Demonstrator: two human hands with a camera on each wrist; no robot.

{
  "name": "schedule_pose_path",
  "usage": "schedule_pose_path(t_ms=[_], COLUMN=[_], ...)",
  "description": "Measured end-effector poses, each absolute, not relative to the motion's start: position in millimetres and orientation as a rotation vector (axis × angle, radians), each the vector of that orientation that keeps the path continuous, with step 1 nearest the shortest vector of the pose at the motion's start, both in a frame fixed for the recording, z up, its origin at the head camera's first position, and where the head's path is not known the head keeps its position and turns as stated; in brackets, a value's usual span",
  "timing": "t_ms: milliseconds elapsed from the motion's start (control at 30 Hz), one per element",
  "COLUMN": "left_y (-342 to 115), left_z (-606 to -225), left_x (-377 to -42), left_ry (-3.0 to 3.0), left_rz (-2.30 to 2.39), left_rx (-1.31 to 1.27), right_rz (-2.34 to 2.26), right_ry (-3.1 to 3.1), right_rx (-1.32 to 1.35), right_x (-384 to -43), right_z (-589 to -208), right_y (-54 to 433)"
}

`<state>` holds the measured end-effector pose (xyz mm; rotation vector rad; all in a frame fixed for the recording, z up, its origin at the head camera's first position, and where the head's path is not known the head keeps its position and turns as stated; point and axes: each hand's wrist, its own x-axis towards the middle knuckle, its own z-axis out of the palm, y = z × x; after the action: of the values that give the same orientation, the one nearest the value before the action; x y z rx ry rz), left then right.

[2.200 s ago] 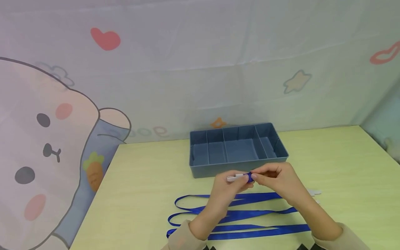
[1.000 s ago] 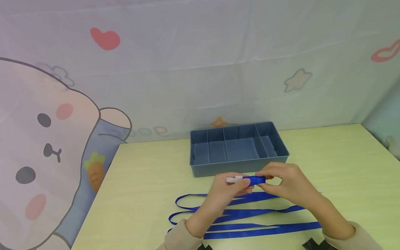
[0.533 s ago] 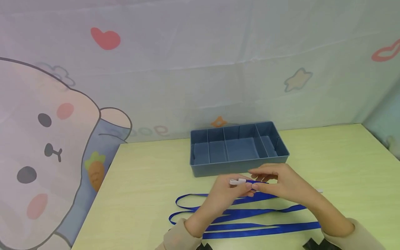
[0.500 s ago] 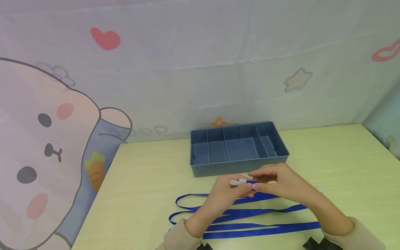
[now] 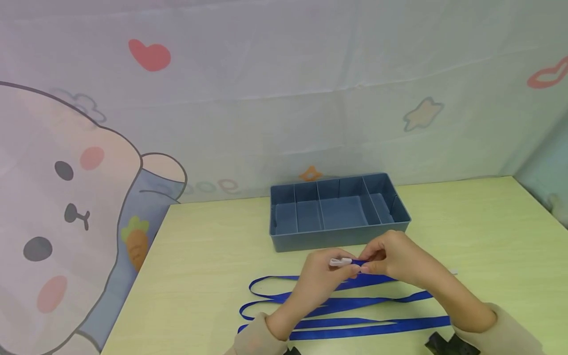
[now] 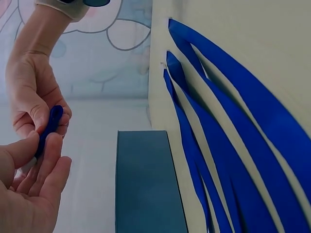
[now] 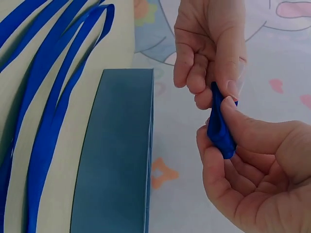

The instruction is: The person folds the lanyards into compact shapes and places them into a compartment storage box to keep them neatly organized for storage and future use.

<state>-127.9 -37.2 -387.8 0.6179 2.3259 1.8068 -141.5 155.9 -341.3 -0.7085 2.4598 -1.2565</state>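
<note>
A blue lanyard [image 5: 359, 263], folded into a short flat bundle, is held in the air between both hands, just in front of the tray. My left hand [image 5: 321, 275] pinches it between thumb and fingers, and its white end piece [image 5: 339, 262] sticks out toward the left. From the other side, my right hand [image 5: 399, 257] grips the blue strap with thumb and curled fingers. Both thumb tips meet at the bundle. In the right wrist view the folded strap [image 7: 221, 128] shows as a narrow loop; the left wrist view shows its rounded fold [image 6: 56, 114] in the right fingers.
Several blue lanyards [image 5: 412, 323] lie stretched side by side across the pale yellow table [image 5: 199, 256], below the hands and partly covered by the forearms. Behind the hands stands a blue-grey divided tray [image 5: 328, 240]. A printed cloth [image 5: 248, 98] hangs behind the table.
A second ago the strap stretched wider between the hands. My right hand has since moved left, loosened its fingers, then pinched the bundle again close to the left thumb.
</note>
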Motion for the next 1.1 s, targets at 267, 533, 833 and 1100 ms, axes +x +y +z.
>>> schedule_pose_path(t_ms=[267,533,833,1100], left_y=[-38,-44,-73,-109], left_z=[-390,-390,-384,-387], left_x=[-131,-137,-152,-180], left_ry=[2.432,2.416,2.645,3.063], left_rz=[1.784,1.746,1.669,1.728], left_rx=[0.586,0.543,0.535,0.303], right_rz=[-1.303,-1.402,-1.459,-1.484], right_ry=[2.428,2.333,2.316,2.379], right_rx=[-0.732,-0.769,-0.611,-0.497], right_x=[-145,-156,-168,-176], right_z=[-350,-364,-365,-363], right_y=[156,158,170,182])
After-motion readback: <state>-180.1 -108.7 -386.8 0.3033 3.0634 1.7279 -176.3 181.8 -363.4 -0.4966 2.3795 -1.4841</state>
